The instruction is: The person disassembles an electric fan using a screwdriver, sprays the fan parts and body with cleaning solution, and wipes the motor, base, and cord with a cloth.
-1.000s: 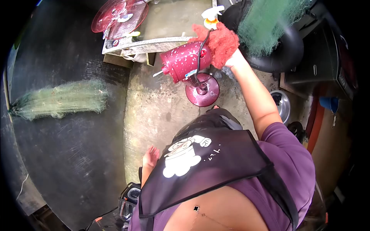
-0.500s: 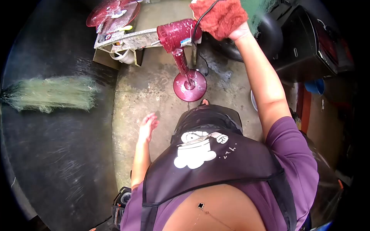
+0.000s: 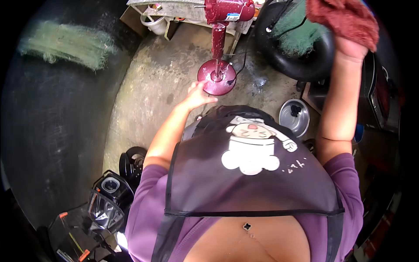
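A maroon stand fan, its motor housing [image 3: 229,12] flecked with white, stands on a round base [image 3: 217,87] on the floor. My left hand [image 3: 197,96] reaches to the base's near left edge, thumb and fingers apart; whether it touches the base I cannot tell. Up at the right, my right hand [image 3: 351,49] grips a red cloth [image 3: 345,19], which covers its fingers. A black cord [image 3: 245,54] loops beside the fan.
Green netting [image 3: 301,32] lies over a black inner tube [image 3: 281,65] at upper right. A metal bowl [image 3: 294,126] sits on the floor. Behind the fan are a low bench [image 3: 185,9] and a white bucket [image 3: 155,26]. A motorbike [image 3: 109,192] stands at lower left.
My left hand has moved up to the fan's base. My right hand has swung right with the red cloth, away from the fan's motor. The view has shifted too.
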{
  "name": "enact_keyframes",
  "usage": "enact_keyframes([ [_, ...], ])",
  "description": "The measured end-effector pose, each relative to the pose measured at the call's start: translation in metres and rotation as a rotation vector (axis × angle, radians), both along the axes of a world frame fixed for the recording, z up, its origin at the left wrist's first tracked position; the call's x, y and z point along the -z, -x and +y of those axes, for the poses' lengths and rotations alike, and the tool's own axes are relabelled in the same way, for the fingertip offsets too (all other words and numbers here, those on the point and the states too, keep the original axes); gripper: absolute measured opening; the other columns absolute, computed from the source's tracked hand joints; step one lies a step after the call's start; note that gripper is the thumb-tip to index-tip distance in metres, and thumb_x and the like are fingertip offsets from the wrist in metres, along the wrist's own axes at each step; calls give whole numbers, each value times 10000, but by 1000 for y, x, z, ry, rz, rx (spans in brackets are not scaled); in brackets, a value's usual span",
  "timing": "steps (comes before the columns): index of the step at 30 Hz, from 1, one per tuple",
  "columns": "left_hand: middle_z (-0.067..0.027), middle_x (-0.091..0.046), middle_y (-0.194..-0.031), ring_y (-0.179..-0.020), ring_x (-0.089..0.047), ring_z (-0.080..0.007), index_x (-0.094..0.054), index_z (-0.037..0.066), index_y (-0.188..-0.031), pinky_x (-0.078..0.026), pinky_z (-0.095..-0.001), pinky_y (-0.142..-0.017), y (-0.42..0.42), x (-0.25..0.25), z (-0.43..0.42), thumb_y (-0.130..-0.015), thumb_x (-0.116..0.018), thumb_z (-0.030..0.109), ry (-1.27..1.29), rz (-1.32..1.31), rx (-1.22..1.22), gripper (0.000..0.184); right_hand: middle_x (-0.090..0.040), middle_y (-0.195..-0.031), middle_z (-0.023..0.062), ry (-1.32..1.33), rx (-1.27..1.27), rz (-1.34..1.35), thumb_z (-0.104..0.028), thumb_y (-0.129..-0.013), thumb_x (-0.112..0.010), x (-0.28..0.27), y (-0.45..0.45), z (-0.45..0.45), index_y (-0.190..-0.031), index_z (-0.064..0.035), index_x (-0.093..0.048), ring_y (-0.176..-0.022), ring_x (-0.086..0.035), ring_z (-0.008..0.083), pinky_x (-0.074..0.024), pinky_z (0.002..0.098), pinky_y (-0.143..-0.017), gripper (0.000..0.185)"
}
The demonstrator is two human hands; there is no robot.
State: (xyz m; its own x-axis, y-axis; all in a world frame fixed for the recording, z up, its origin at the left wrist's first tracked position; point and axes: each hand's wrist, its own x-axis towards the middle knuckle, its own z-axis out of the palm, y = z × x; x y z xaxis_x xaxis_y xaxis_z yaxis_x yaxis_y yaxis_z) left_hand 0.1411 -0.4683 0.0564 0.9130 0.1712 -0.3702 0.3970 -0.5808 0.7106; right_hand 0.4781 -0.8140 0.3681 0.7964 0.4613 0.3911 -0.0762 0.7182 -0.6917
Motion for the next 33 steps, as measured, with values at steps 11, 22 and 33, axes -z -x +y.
enact_keyframes([
  [11, -147, -364, -1511, -1372, -321, -397, -607, 329, -1316, -345, -513, -1104, -51, 101, -83, -795, -783, 411, -210, 201, -56, 557, -420, -1462, 233, -72, -82, -81, -198, -991, -403, -83, -28, -74, -1416, 113, -321, -1083, -575, 243, -452, 297, -945, 533],
  [22, -49, -659, -689, -654, -622, -152, -695, 53, -861, -490, -303, -737, -57, -13, -102, -997, -575, 327, 88, -100, 38, 329, -334, -1514, 287, 65, -430, 322, -128, -981, -391, 47, 1, -184, -1468, 157, -197, -1079, -602, 262, -491, 283, -869, 597],
  [33, -205, -700, -917, -926, -669, -379, -677, 44, -1017, -468, -464, -840, -148, -179, -173, -937, -596, 356, -240, -44, 672, 332, -569, -1309, 74, 362, -33, 46, -268, -996, -509, 119, 156, -88, -1339, -66, -542, -1174, -541, 225, -440, 387, -1043, 399],
])
